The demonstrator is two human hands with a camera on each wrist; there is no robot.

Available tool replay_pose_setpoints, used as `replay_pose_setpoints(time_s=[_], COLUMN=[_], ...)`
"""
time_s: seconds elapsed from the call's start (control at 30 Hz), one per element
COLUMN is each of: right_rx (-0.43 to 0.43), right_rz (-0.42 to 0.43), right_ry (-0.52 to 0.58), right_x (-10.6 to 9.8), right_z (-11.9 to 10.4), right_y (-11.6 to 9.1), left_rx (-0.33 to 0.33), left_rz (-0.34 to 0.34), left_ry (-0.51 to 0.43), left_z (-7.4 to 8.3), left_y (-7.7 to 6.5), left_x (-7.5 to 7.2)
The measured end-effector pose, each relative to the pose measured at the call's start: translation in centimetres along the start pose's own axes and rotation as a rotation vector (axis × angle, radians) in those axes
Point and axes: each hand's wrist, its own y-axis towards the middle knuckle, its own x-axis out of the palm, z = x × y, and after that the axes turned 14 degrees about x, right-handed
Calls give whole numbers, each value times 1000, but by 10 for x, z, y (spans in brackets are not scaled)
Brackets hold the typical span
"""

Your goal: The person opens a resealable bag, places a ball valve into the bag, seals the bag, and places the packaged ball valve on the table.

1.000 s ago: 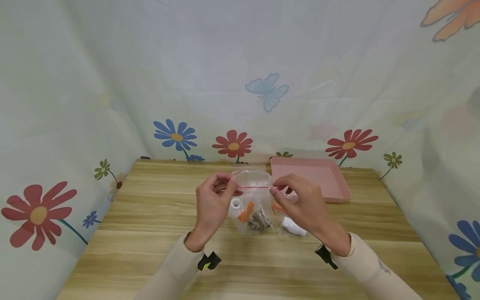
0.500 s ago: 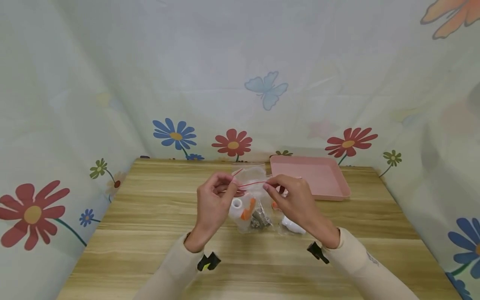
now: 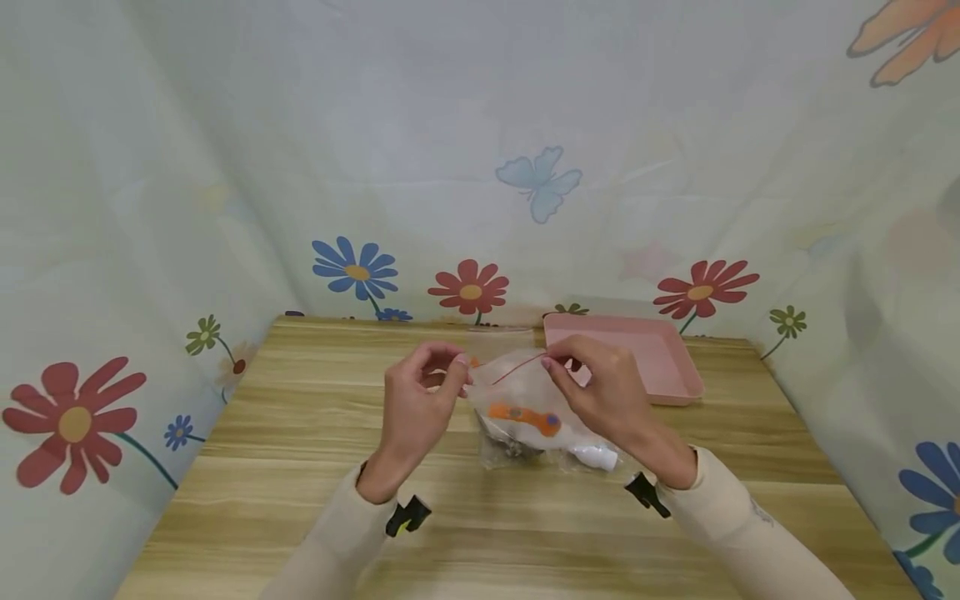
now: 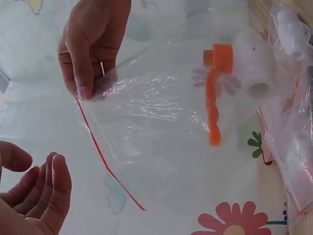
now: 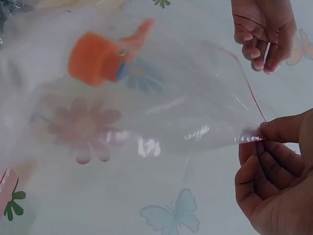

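A clear zip bag (image 4: 151,112) with a red strip along its mouth hangs from my right hand (image 3: 611,387), whose thumb and fingers pinch one end of the strip. Inside the bag are an orange plastic piece (image 4: 213,98) with a long wavy arm and a white tubular plastic piece (image 4: 257,63). My left hand (image 3: 420,408) is off the bag, beside its mouth. In the left wrist view, its thumb and loosely bent fingers stand apart with nothing between them. The left hand also shows at the top right of the right wrist view.
Below the held bag, other clear bags lie on the wooden table (image 3: 315,467). One contains grey parts (image 3: 510,450), another a white plastic piece (image 3: 596,457). A pink tray (image 3: 663,358) stands at the back right, near the flowered cloth wall (image 3: 405,167).
My left hand has let go of the bag's mouth and moved slightly left. The bag now hangs from my right hand, its red strip slanting, and its orange piece has swung round.
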Motion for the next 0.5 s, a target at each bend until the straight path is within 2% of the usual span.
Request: replay_pose_setpoints(time_s=[0.17, 0.23, 0.33, 0.5], right_rx=[-14, -16, -12, -33], right_rz=[-10, -11, -21, -48], right_ry=[-6, -6, -10, -12], right_x=[-3, -3, -4, -2], right_z=[0, -1, -4, -9], right_y=[-1, -1, -1, -1], left_rx=[167, 208, 233, 227], left_rz=[-123, -186, -278, -396], left_ry=[164, 213, 276, 355], left_z=[3, 3, 5, 8], left_y=[5, 7, 10, 14], left_x=[4, 7, 12, 18])
